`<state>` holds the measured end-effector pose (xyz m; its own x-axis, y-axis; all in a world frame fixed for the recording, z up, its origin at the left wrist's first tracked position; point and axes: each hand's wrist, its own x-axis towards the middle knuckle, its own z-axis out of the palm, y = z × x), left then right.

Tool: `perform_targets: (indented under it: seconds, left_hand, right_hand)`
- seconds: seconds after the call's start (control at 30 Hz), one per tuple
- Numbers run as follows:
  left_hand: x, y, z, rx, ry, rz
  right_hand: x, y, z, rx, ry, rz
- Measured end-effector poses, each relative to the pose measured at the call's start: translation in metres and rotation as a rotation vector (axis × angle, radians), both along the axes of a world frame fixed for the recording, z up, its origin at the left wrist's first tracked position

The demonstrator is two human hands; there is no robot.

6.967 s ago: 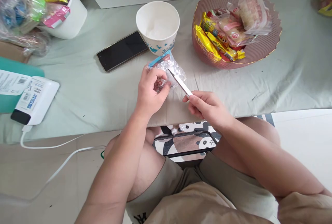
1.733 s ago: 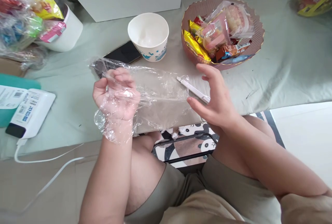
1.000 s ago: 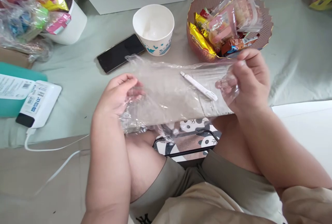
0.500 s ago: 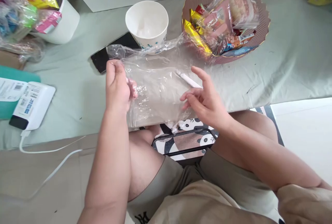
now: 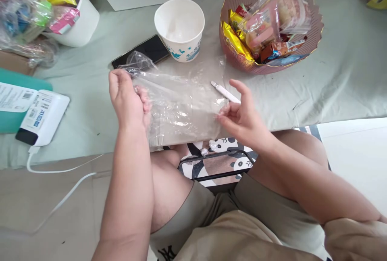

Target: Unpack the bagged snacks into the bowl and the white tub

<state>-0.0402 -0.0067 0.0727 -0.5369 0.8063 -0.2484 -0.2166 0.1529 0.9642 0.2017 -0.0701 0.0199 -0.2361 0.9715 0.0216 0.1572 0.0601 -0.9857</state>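
Observation:
A clear, crinkled plastic bag (image 5: 184, 103) is stretched between my two hands over the table's front edge. My left hand (image 5: 128, 101) is closed around its left end, fingers curled into the film. On the other side my right hand (image 5: 244, 117) pinches the bag's right edge between thumb and fingertips, with the forefinger raised. Just beyond that hand lies a slim white tool (image 5: 225, 92) with a metallic-looking tip; its near end is hidden behind the fingers. A white paper cup (image 5: 184, 47) with a blue print stands behind the bag, beside a black phone (image 5: 148, 53).
A pink ribbed bowl (image 5: 225, 47) of wrapped snacks stands at the back right. At the left are a white bin (image 5: 89, 21) stuffed with wrappers, a green container (image 5: 9, 124) and a white cabled device (image 5: 50, 120). A panda-patterned item (image 5: 217, 168) lies between my knees.
My left hand has moved left, drawing the bag's left end with it. The film has dropped away from the cup and bowl. My right fingers have closed onto the bag's edge.

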Motion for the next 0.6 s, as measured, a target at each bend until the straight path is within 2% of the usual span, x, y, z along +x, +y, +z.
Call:
perform_targets:
  seconds: [0.1,0.2,0.33,0.5,0.6]
  left_hand:
    - [-0.004,-0.001,0.002,0.024,0.01,-0.004]
    - [-0.006,-0.002,0.008,-0.029,-0.075,-0.027]
    - [-0.006,-0.005,0.02,-0.084,-0.242,-0.065]
    - [-0.006,-0.016,0.028,-0.057,-0.305,-0.055]
    - [-0.004,-0.027,0.033,-0.058,-0.314,-0.074]
  right_hand:
    - [0.006,0.007,0.006,0.032,0.056,-0.091]
    - [0.01,0.013,0.008,0.012,0.118,-0.099]
    - [0.005,0.013,0.008,-0.12,0.083,0.025]
    - [-0.004,0.009,0.014,-0.356,0.175,0.216]
    - [-0.006,0.006,0.016,-0.41,0.187,0.228]
